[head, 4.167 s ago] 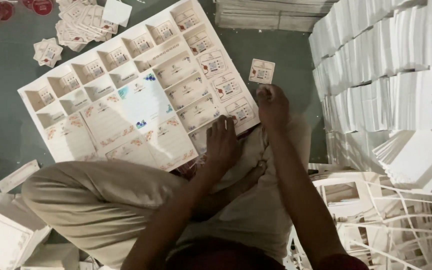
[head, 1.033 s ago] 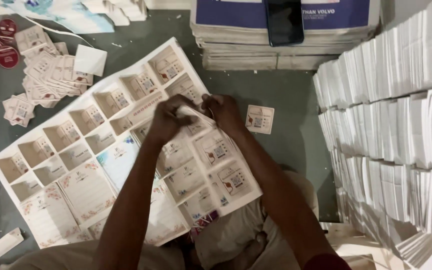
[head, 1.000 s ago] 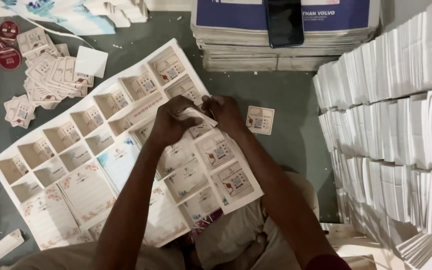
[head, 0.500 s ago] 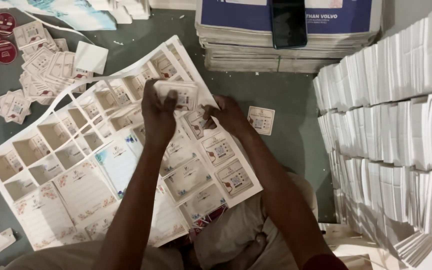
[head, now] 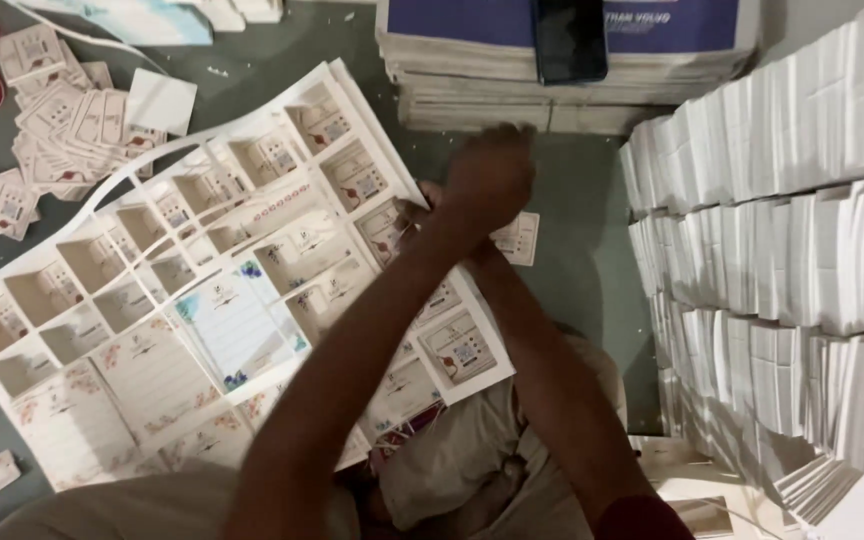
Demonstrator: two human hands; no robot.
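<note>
Both hands point(head: 472, 195) meet over the printed sheet point(head: 222, 310).

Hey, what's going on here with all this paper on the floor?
A seated person works over a large printed die-cut card sheet lying across their lap and the grey floor. The left hand reaches across the sheet's right edge, over the right hand, which is mostly hidden beneath it. Many windows in the sheet are already empty. Small loose printed cards lie heaped at upper left; tall white paper stacks stand at right.
</note>
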